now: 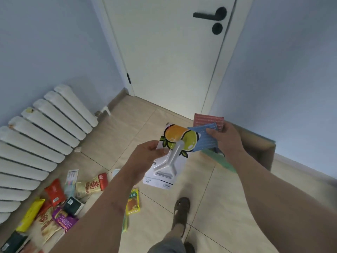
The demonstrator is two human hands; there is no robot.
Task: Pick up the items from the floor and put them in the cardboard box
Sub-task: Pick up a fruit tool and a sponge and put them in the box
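Showing a large red Chinese character on the cream snack bag [88,186], with print on the peeler card [165,185] blurring beyond reading.

Bare floor [160,114] before cardboard box [259,148]

Carded peeler [166,157] and packets held above box [259,143].

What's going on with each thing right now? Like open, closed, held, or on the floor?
Left hand: grips the peeler pack.
Right hand: pinches the blue packet and red packet.
Cardboard box: open.
Door: closed.
Snack packets: lying on the floor.
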